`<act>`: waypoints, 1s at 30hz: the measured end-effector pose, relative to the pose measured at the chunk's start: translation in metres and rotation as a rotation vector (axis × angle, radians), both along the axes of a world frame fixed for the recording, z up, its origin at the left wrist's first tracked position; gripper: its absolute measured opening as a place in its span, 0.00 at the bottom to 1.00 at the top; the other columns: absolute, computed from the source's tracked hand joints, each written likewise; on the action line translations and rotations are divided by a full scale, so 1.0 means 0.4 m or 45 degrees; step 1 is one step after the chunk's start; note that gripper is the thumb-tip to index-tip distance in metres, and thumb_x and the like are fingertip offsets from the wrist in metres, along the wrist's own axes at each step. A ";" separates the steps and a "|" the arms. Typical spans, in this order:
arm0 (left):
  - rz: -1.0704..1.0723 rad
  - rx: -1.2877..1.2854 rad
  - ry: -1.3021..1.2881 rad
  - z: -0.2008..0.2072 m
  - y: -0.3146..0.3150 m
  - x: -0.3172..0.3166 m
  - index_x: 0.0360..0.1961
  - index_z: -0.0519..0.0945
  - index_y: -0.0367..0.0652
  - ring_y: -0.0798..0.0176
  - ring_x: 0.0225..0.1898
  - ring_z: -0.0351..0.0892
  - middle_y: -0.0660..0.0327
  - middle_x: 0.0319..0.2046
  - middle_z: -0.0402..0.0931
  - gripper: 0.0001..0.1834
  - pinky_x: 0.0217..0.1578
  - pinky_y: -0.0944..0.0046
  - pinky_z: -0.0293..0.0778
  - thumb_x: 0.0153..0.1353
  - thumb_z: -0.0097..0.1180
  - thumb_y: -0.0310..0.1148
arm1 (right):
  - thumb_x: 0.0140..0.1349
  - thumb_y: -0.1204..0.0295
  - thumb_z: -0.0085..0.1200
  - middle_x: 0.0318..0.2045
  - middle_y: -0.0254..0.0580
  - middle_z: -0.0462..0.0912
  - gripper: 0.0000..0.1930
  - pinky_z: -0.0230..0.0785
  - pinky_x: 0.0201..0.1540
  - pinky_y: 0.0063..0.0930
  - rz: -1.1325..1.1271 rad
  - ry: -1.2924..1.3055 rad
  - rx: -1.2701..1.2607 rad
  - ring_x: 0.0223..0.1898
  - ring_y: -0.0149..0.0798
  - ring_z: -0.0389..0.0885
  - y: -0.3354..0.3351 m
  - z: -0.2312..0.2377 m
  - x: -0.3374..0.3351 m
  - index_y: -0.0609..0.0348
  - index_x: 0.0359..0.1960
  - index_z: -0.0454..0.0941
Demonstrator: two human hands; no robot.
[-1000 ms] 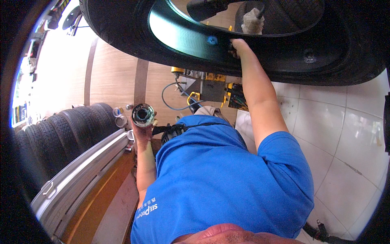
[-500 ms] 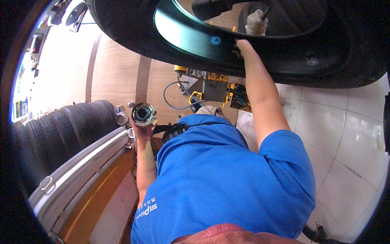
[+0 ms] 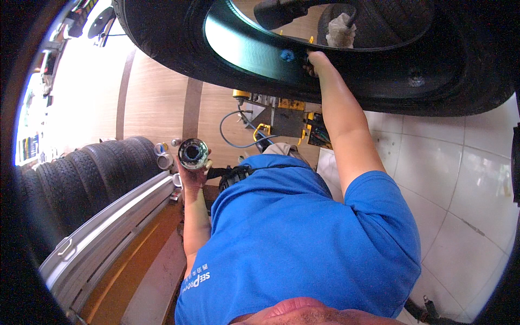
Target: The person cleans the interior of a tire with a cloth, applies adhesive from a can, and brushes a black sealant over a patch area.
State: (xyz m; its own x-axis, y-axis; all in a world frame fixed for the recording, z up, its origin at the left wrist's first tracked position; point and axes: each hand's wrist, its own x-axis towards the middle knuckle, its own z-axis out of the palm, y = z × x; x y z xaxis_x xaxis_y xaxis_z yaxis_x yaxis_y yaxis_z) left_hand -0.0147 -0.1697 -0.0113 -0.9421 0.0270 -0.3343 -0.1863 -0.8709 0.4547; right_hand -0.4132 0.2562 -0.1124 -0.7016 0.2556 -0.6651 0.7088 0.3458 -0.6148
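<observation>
My left hand is wrapped round a round open can with a shiny, smeared rim and a dark inside, held upright at waist height. Across the top of the view stands a large black tire. My right hand reaches into its hollow, beside a small blue patch on the lit inner wall. The fingers there are curled and dark; what they hold, if anything, cannot be made out. A paler scuffed spot shows farther right on the same inner wall.
A dark lamp-like fixture and a whitish wrapped lump show through the tire's opening. A row of tires stands left, by a white-edged bench. Yellow-and-grey equipment with a hose lies below the tire.
My right hand has moved slightly left along the tire's inner wall, closer to the blue patch. My left hand still holds the can in nearly the same place.
</observation>
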 end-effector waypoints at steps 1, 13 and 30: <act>0.001 0.005 -0.012 -0.003 0.001 -0.003 0.57 0.68 0.48 0.44 0.47 0.75 0.53 0.48 0.76 0.32 0.28 0.55 0.73 0.62 0.42 0.60 | 0.65 0.45 0.41 0.15 0.44 0.73 0.27 0.54 0.12 0.38 -0.011 -0.007 0.011 0.10 0.41 0.63 0.011 -0.006 -0.005 0.59 0.25 0.70; 0.012 0.031 -0.019 -0.005 0.007 -0.009 0.58 0.68 0.49 0.43 0.47 0.75 0.53 0.48 0.75 0.32 0.28 0.54 0.73 0.63 0.40 0.60 | 0.65 0.46 0.43 0.16 0.43 0.72 0.24 0.54 0.13 0.36 -0.087 0.059 0.035 0.12 0.39 0.65 0.028 -0.001 -0.004 0.56 0.26 0.70; 0.090 0.001 -0.065 0.003 0.008 0.017 0.57 0.69 0.47 0.43 0.46 0.75 0.51 0.48 0.75 0.32 0.27 0.55 0.71 0.62 0.45 0.59 | 0.65 0.59 0.42 0.18 0.42 0.73 0.14 0.58 0.12 0.36 -0.247 0.038 -0.024 0.15 0.40 0.71 0.014 -0.055 -0.020 0.55 0.29 0.71</act>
State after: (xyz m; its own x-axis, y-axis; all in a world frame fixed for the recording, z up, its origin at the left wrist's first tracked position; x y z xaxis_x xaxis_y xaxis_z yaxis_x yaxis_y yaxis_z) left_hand -0.0077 -0.1664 -0.0102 -0.9233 -0.0385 -0.3820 -0.1475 -0.8830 0.4457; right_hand -0.4213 0.2620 -0.1346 -0.6599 0.3759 -0.6506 0.7423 0.1926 -0.6418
